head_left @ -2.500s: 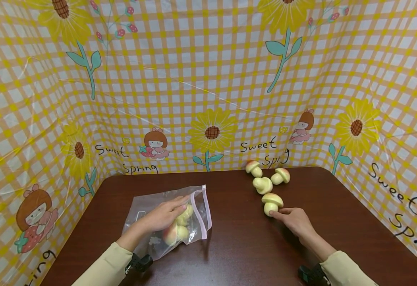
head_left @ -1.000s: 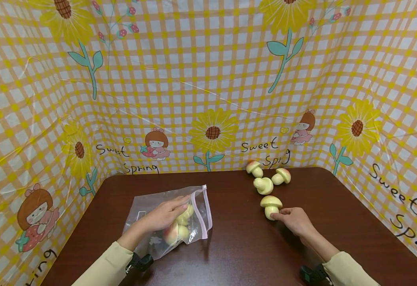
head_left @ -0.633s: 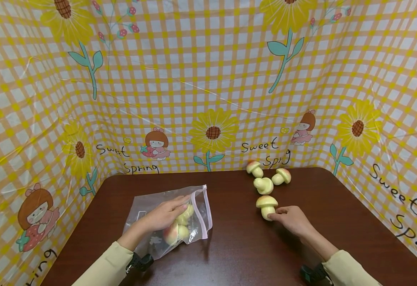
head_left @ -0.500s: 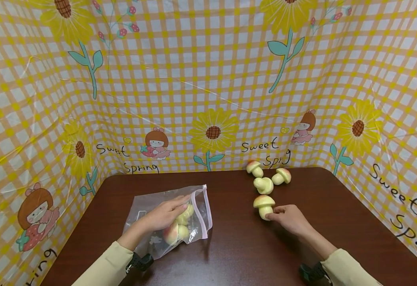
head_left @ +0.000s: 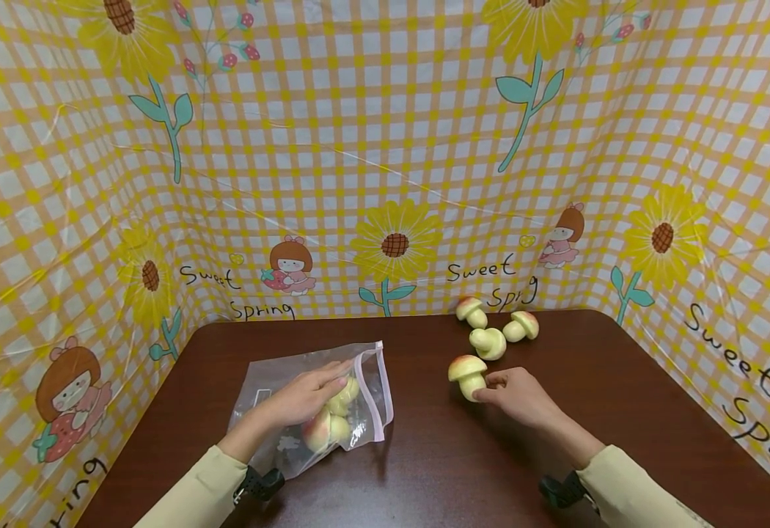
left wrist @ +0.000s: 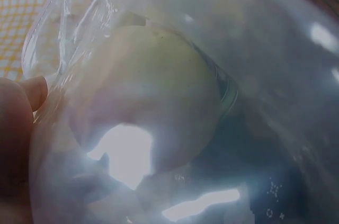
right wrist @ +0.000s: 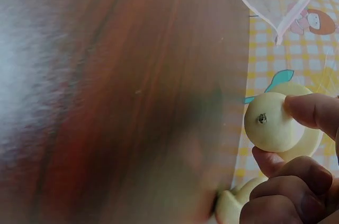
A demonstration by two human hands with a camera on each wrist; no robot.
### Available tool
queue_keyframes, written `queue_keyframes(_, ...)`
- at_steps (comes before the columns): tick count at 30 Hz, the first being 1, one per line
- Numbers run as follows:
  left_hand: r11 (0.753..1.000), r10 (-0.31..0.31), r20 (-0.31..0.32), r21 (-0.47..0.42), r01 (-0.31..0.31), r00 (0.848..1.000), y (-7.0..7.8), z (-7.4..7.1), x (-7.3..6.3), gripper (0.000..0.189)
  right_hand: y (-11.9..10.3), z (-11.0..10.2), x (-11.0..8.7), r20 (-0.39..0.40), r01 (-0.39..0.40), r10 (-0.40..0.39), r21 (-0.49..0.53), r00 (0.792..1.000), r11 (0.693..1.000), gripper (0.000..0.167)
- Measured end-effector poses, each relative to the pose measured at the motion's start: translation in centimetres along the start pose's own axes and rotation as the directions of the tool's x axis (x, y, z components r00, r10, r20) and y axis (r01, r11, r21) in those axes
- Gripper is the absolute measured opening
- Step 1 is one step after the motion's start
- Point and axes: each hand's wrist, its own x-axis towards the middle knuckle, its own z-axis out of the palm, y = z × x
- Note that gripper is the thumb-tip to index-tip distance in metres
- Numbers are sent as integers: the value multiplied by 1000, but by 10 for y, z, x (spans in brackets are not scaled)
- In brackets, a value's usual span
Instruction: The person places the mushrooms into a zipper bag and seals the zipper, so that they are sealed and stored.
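In the head view my right hand [head_left: 520,396] pinches the pale yellow stem of a toy mushroom [head_left: 468,372] with a reddish-tinged cap. The right wrist view shows thumb and finger on either side of the stem [right wrist: 270,121], its round end facing the camera. My left hand [head_left: 301,398] lies with extended fingers on a clear zip bag [head_left: 273,378] at the left. Mushrooms [head_left: 322,431] show through the plastic, partly covered by that hand. Close up, the left wrist view shows a pale mushroom [left wrist: 153,86] behind glossy film.
Three more toy mushrooms [head_left: 488,343] lie in a group at the back right of the dark brown table [head_left: 418,469]. The bag's pink-edged mouth [head_left: 385,396] faces right, toward the table's middle. A checked, flower-printed cloth [head_left: 391,169] walls the back and sides.
My right hand has carried the pinched mushroom leftward, away from the spot in front of the group. The left hand and the bag have stayed in place.
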Motion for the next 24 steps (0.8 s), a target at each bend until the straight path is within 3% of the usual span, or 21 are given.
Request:
queue_keyframes(9, 1000, -3, 3, -3, 3, 1000, -1, 0, 0, 51, -18, 0, 13, 63, 96, -96, 4, 993, 995, 20)
queue_keyframes(17, 1000, 0, 1, 14, 0, 1000, -2, 0, 2, 51, -31, 5, 21, 120, 115, -113, -11, 986, 993, 27)
queue_keyframes(24, 1000, -4, 6, 3, 4, 1000, -2, -2, 1, 51, -42, 9, 27, 168, 188, -179, -37, 969, 981, 14)
